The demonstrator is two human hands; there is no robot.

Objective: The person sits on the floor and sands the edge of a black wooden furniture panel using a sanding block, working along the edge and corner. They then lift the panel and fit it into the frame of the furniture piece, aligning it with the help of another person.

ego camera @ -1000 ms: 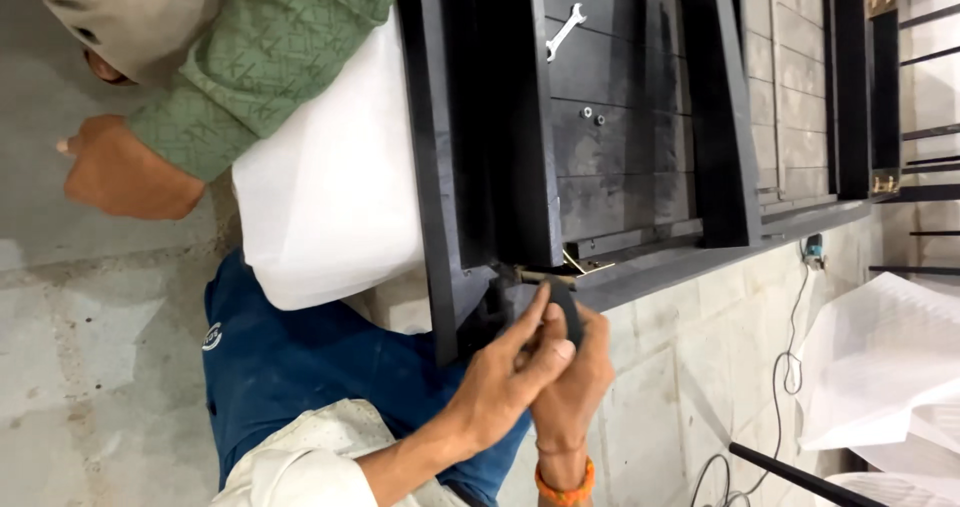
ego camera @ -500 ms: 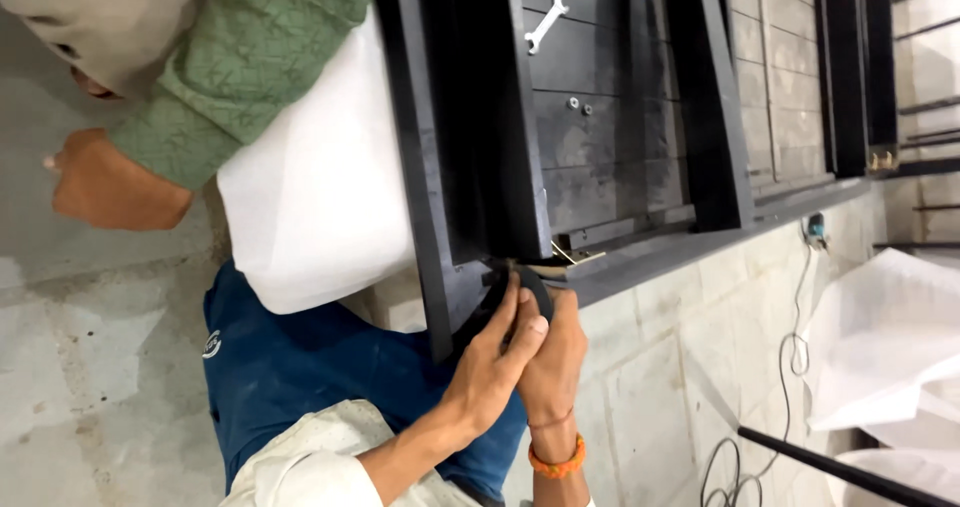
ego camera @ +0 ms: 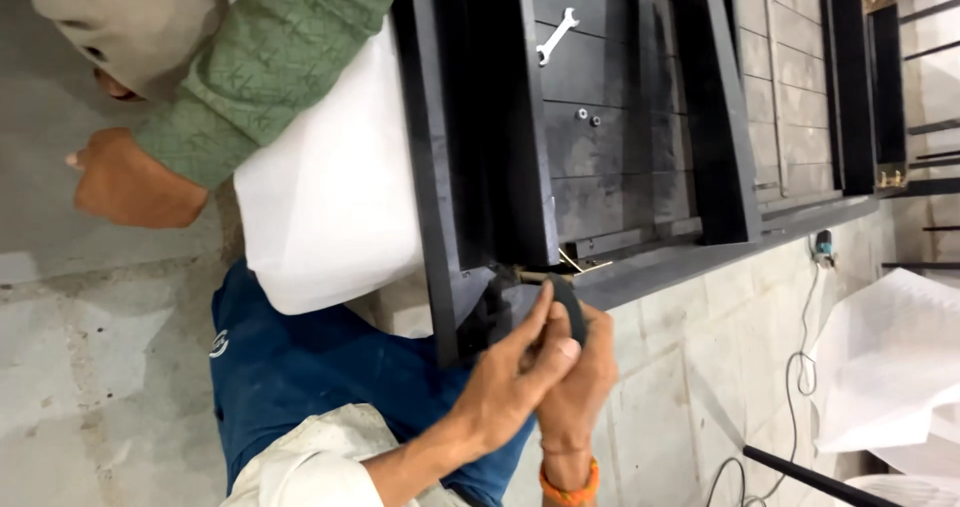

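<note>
- Both hands, since a second ago: barely shifted, kept at the dark frame's (ego camera: 480, 167) lower corner.
- Left hand (ego camera: 510, 382): grip pinching a small black part (ego camera: 568, 302) against that corner, steadying it.
- Right hand (ego camera: 580, 387): grip pressed on it from beneath.
- Wrench (ego camera: 556, 36): lying on the slats, apart.
- Co-worker's hand (ego camera: 130, 182): left, on the floor.

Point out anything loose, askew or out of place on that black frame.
A silver spanner lies loose on the black frame's slats, with two small nuts below it, unattached. At the corner, by both hands, a brass-coloured bracket sticks out at an angle. No damage shows.
</note>
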